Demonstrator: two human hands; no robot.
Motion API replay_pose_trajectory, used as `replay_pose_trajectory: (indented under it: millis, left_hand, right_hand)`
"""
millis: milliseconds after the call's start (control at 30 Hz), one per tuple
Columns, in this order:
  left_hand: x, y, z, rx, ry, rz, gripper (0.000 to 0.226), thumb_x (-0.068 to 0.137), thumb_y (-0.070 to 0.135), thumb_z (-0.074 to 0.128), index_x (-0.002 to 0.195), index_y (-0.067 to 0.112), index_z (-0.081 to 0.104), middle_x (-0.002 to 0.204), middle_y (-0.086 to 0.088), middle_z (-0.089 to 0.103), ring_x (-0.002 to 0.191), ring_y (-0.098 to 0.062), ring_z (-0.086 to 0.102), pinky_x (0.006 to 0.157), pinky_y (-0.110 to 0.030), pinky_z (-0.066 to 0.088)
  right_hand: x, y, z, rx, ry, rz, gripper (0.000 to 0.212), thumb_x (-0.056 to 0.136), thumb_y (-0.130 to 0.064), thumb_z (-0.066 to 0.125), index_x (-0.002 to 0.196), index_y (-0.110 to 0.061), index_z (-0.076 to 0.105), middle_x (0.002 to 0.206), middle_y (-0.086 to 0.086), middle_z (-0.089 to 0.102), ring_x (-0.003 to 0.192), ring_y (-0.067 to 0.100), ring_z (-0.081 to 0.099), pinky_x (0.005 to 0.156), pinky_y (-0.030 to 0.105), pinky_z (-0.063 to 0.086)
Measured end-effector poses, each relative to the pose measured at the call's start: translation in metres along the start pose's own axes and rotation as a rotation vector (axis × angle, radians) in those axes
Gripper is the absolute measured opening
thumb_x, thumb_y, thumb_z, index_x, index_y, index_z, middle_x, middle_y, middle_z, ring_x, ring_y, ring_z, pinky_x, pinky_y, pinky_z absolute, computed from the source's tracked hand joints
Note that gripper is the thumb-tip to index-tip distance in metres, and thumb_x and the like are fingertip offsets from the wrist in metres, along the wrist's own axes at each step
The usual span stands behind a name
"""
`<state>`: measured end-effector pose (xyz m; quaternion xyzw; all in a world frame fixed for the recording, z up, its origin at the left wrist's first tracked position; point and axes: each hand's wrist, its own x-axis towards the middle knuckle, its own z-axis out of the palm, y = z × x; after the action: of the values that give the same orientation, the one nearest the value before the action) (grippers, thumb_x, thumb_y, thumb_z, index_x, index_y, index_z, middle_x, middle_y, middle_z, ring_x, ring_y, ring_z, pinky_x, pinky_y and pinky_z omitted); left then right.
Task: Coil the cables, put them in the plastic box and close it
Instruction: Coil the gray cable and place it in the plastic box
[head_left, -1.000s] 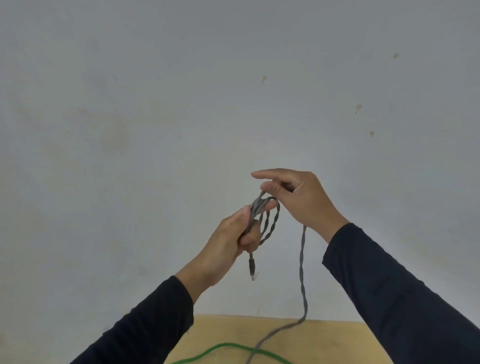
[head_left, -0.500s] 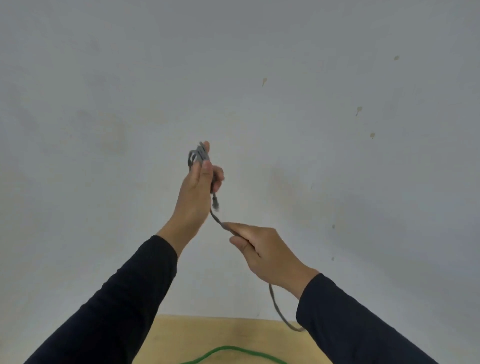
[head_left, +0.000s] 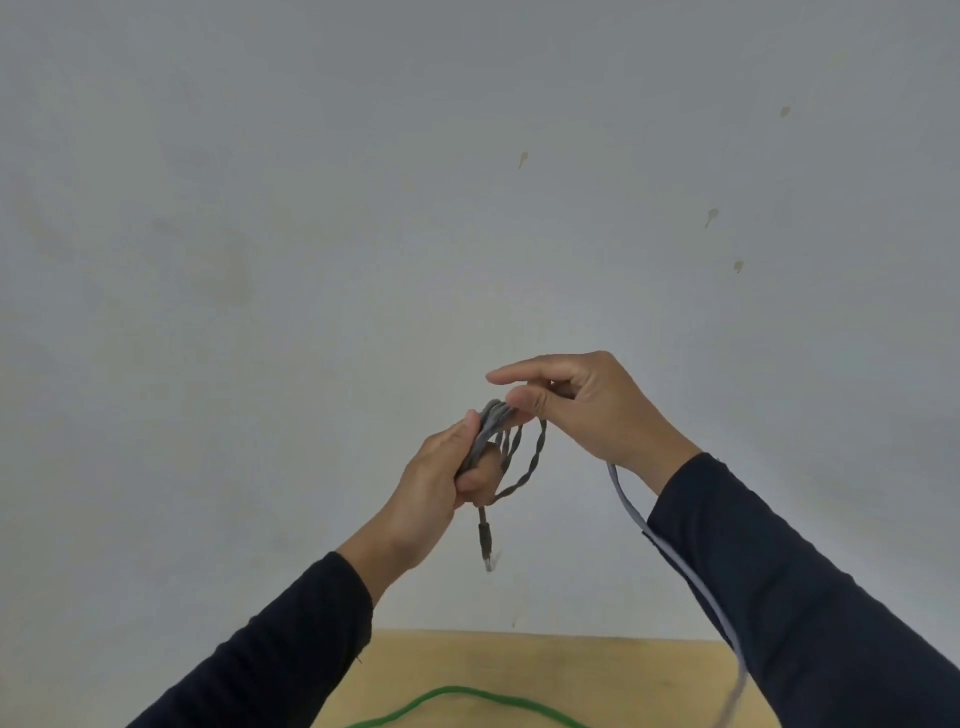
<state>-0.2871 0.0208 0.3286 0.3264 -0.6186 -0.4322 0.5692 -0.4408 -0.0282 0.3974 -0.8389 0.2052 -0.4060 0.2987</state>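
Left hand (head_left: 441, 483) gripping grey cable (head_left: 519, 457) loops, plug (head_left: 485, 545) hanging downward

We see two bare hands, left hand (head_left: 436, 483) and right hand (head_left: 597, 410) | we wear no rings or watch that show | our long dark navy sleeves (head_left: 810, 597) cover both forearms to the wrists | plain fabric, lightly creased

Green cable (head_left: 467, 699) & grey cable (head_left: 675, 561) cut off at btm edge

Wall (head_left: 311, 260): pale grey, matte, evenly lit, several small tan marks (head_left: 710, 215) at upper right. Surface (head_left: 571, 670): light wood, along bottom edge.
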Motion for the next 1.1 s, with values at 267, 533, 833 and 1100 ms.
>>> replay_pose_trajectory:
  millis: [267, 533, 833, 1100]
  left_hand:
    - [0.0, 0.027, 0.0, -0.28, -0.051, 0.053, 0.053, 0.095, 0.044, 0.022, 0.117, 0.016, 0.062, 0.048, 0.011, 0.017, 0.047, -0.009, 0.015, 0.049, -0.022, 0.017]
    - [0.042, 0.062, -0.023, -0.149, 0.376, 0.277, 0.039, 0.101, 0.034, 0.017, 0.123, 0.026, 0.048, 0.056, 0.012, 0.042, 0.055, -0.008, 0.036, 0.062, -0.015, 0.037]
    - [-0.001, 0.0, -0.01, 0.329, 0.098, 0.105, 0.044, 0.096, 0.038, 0.027, 0.081, 0.012, 0.059, 0.06, 0.001, 0.051, 0.059, -0.014, 0.043, 0.062, -0.027, 0.036]
    - [0.005, 0.013, 0.0, -0.039, 0.003, 0.054, 0.037, 0.092, 0.032, 0.026, 0.09, 0.005, 0.052, 0.046, 0.013, 0.027, 0.046, -0.01, 0.02, 0.05, -0.022, 0.026]
  right_hand:
    - [-0.007, 0.015, -0.006, -0.059, 0.186, 0.047, 0.023, 0.092, -0.011, 0.052, 0.111, -0.012, 0.064, 0.044, -0.025, 0.053, 0.043, -0.004, 0.046, 0.047, 0.005, 0.034]
    - [-0.045, 0.035, 0.066, -0.303, -0.052, 0.078, 0.03, 0.096, -0.02, 0.046, 0.124, -0.016, 0.056, 0.056, -0.021, 0.044, 0.044, -0.004, 0.047, 0.051, 0.007, 0.033]
    - [-0.018, -0.002, 0.013, -0.234, 0.15, -0.069, 0.019, 0.08, -0.016, 0.069, 0.099, -0.02, 0.069, 0.055, -0.017, 0.056, 0.05, 0.0, 0.049, 0.057, 0.008, 0.038]
    - [-0.011, 0.004, 0.004, -0.04, 0.162, -0.024, 0.025, 0.08, -0.027, 0.065, 0.103, -0.037, 0.066, 0.086, 0.006, 0.05, 0.077, 0.036, 0.062, 0.068, 0.031, 0.049]
